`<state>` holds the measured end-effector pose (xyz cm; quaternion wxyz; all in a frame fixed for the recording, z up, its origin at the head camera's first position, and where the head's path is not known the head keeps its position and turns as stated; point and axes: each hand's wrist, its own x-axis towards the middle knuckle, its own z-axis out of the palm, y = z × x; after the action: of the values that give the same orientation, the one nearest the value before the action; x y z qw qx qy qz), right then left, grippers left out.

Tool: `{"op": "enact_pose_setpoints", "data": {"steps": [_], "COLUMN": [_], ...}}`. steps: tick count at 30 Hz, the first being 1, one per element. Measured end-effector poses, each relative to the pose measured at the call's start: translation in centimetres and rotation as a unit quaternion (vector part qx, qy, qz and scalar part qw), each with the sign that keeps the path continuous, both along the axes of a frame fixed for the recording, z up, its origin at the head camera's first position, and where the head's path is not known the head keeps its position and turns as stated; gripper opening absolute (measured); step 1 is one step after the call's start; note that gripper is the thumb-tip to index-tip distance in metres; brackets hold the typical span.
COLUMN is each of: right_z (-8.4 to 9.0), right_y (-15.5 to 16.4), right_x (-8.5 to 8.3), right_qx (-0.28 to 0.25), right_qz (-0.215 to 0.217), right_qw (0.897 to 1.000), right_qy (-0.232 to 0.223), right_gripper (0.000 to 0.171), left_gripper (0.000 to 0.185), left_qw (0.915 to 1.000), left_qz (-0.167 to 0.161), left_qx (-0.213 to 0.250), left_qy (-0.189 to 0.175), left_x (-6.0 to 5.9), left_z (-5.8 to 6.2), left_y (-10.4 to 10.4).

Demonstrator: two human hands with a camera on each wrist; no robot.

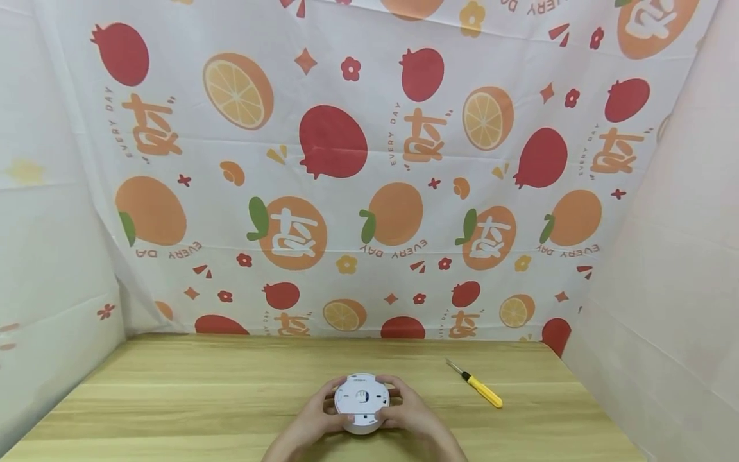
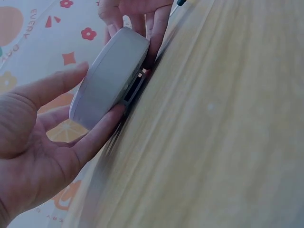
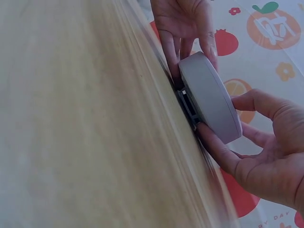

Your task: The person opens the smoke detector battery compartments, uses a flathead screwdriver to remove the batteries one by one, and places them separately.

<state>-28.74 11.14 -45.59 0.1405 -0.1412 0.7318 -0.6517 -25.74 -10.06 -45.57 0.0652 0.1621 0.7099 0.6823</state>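
The left hand and right hand grip opposite sides of the round white plastic housing, low at the wood-grain tabletop; balanced pressure from the 2 hands should keep it from twisting. Beyond, to the right, the yellow-handled screwdriver lies well apart.

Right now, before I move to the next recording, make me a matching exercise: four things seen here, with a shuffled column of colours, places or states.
Things:
1. white round device
2. screwdriver
3. tabletop
4. backdrop cloth

Descriptions:
A. printed with fruit
B. yellow-handled, untouched
C. held between the left hand and right hand
D. light wood grain

Right pairs: 1-C, 2-B, 3-D, 4-A.
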Motion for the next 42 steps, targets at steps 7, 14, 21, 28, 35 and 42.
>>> {"op": "enact_pose_setpoints", "data": {"steps": [7, 14, 21, 28, 35, 42], "right_z": [-0.12, -0.04, 0.27, 0.2, -0.22, 0.0], "right_y": [-0.21, -0.14, -0.23, -0.31, -0.24, 0.05], "right_x": [0.17, -0.01, 0.02, 0.16, -0.08, 0.1], "right_qx": [-0.013, 0.015, 0.026, 0.029, 0.03, 0.037], "right_qz": [-0.005, 0.0, 0.0, -0.008, -0.005, 0.012], "right_qw": [1.0, 0.999, 0.999, 0.998, 0.998, 0.997], "right_qy": [0.011, 0.04, 0.044, 0.051, 0.055, 0.07], "right_gripper": [0.065, 0.066, 0.065, 0.066, 0.067, 0.064], "left_gripper": [0.071, 0.068, 0.067, 0.068, 0.069, 0.07], "left_qw": [0.9999, 0.9999, 0.9996, 0.9996, 0.9995, 0.9994], "left_qz": [-0.009, 0.008, 0.01, 0.012, 0.018, 0.025], "left_qx": [0.002, 0.01, 0.024, 0.022, 0.024, 0.019], "left_qy": [0.008, 0.008, 0.006, 0.012, 0.012, 0.011], "left_x": [0.05, -0.03, -0.19, -0.16, -0.1, -0.16], "left_z": [0.07, -0.11, -0.29, -0.36, -0.3, -0.45], "left_y": [-0.08, -0.03, -0.1, -0.13, -0.08, -0.08]}}
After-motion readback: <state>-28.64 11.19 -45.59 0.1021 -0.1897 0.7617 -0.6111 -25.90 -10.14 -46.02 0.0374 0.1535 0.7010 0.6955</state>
